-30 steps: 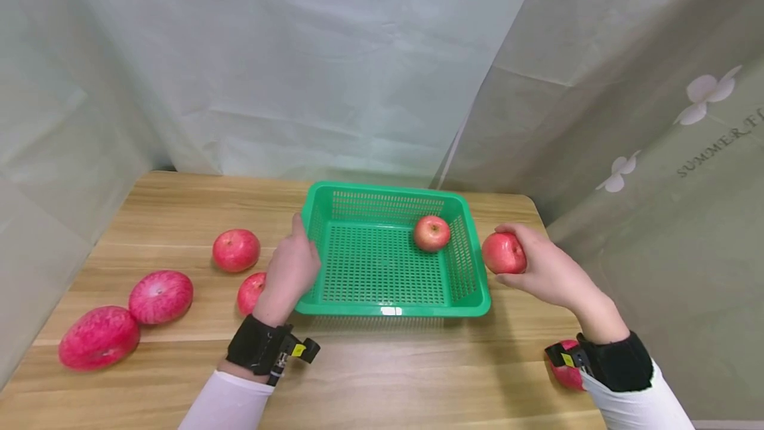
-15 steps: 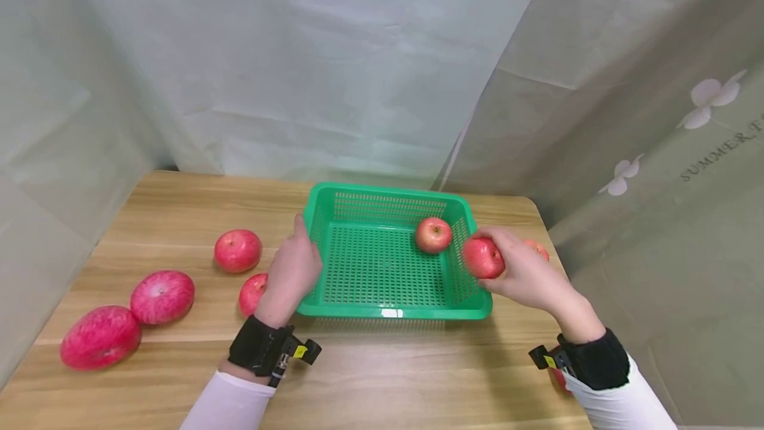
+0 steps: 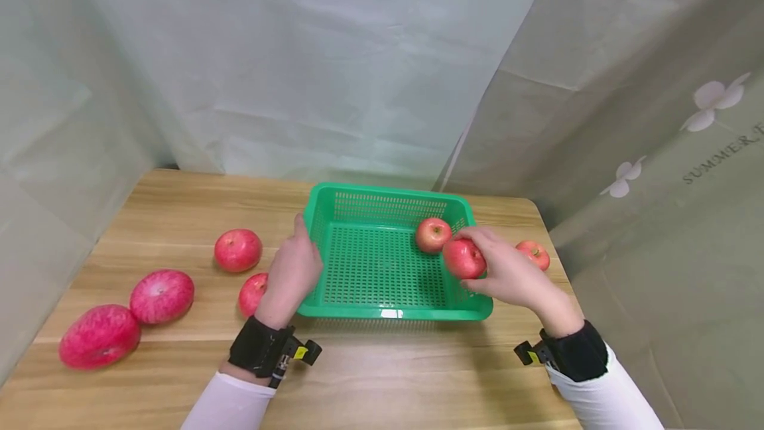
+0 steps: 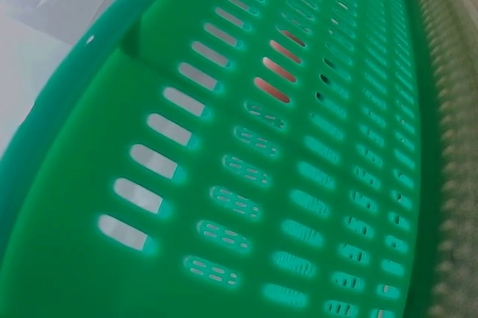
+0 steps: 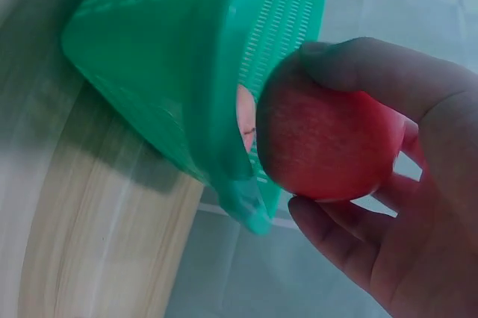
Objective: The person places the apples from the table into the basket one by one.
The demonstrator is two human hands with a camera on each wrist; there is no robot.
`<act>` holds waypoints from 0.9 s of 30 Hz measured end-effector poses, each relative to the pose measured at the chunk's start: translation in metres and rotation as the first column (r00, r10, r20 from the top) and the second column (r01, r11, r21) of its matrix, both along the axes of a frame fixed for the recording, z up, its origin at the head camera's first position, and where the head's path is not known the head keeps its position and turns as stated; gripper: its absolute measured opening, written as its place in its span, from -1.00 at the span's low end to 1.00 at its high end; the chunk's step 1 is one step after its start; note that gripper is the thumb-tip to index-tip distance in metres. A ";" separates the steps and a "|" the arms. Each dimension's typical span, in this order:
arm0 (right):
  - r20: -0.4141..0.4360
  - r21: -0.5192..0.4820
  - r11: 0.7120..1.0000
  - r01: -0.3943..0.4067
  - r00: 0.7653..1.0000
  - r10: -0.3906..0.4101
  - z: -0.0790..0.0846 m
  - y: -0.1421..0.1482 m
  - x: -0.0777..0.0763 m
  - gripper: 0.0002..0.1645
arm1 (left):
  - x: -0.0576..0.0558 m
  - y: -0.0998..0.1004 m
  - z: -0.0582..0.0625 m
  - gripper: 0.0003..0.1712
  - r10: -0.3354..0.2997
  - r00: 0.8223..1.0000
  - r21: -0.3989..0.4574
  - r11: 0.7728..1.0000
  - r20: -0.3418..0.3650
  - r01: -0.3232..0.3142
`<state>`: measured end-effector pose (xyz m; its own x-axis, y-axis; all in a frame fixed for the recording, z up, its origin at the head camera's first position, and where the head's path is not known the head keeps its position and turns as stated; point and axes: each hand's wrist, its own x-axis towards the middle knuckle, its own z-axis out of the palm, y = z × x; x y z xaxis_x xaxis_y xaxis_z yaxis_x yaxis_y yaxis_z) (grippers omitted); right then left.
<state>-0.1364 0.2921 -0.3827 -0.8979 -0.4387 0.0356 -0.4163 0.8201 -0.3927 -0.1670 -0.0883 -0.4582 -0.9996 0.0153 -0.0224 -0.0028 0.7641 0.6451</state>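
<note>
A green plastic basket (image 3: 388,314) with slotted walls stands on the table. My left hand (image 3: 292,271) holds its left rim; the fingertips are partly hidden. The left wrist view shows only the basket wall (image 4: 82,206) close up, without the hand. Over the basket's right side, my right hand (image 3: 504,271) grips a red apple (image 3: 463,259) between thumb and fingers. The right wrist view has this apple (image 5: 328,135) above the rim, in the hand (image 5: 418,176). Another apple (image 3: 432,235) lies inside the basket, near its right wall.
Left of the basket are two apples (image 3: 237,250) (image 3: 251,294), the nearer partly behind my left hand. Two larger pink-red fruits (image 3: 162,296) (image 3: 100,337) lie farther left. One apple (image 3: 534,255) sits right of the basket. Sheeting (image 3: 334,85) hangs behind the wooden table (image 3: 382,377).
My right hand has carried its apple leftward, from beside the basket to over its right side. The apple at the far right has come into sight. My left hand stays on the rim.
</note>
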 end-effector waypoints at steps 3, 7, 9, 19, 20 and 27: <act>0.025 0.024 0.999 -0.024 0.999 0.024 -0.005 -0.004 -0.003 -0.05 | 0.000 0.000 0.001 -0.15 0.001 1.000 -0.001 1.000 -0.008 -0.001; 0.050 0.081 0.995 -0.059 0.997 0.055 -0.011 -0.008 -0.008 -0.05 | 0.000 0.000 0.001 -0.15 0.001 1.000 -0.005 1.000 0.000 -0.001; 0.056 0.109 0.991 -0.080 0.996 0.074 -0.013 -0.010 -0.010 -0.08 | 0.001 0.001 0.001 -0.15 0.002 1.000 -0.006 1.000 0.007 -0.002; 0.119 0.239 0.952 -0.191 0.979 0.166 -0.015 -0.022 -0.021 -0.19 | 0.001 0.000 0.001 -0.15 0.007 1.000 -0.016 1.000 -0.002 -0.007; 0.129 0.246 0.948 -0.202 0.976 0.175 -0.016 -0.022 -0.021 -0.19 | 0.001 0.000 0.001 -0.16 0.006 1.000 -0.018 1.000 -0.005 -0.006; 0.149 0.266 0.926 -0.269 0.960 0.236 -0.023 -0.024 -0.021 -0.25 | 0.000 0.001 0.000 -0.16 0.004 1.000 -0.013 1.000 -0.007 -0.004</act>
